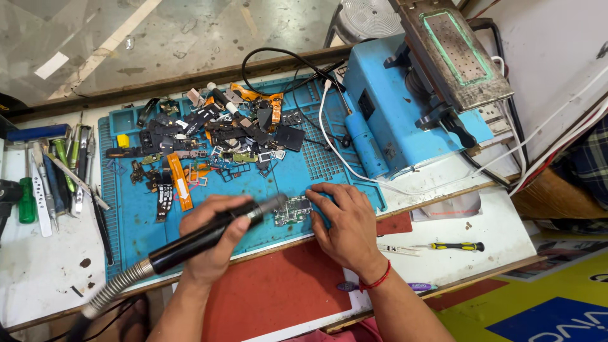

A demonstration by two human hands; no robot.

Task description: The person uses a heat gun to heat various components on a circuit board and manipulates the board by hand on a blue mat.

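My left hand (212, 237) grips a black hot-air wand (202, 239) with a ribbed grey hose; its metal nozzle points at a small green circuit board (291, 211) lying on the blue work mat (329, 168). My right hand (345, 225) rests flat on the mat just right of the board, fingertips touching its edge. A red thread is tied around that wrist.
A heap of small phone parts and flex cables (209, 139) covers the mat's far half. Hand tools (57, 174) lie at the left. A blue machine (418, 95) with cables stands at the right. A yellow-handled screwdriver (453, 246) lies near the red pad (272, 291).
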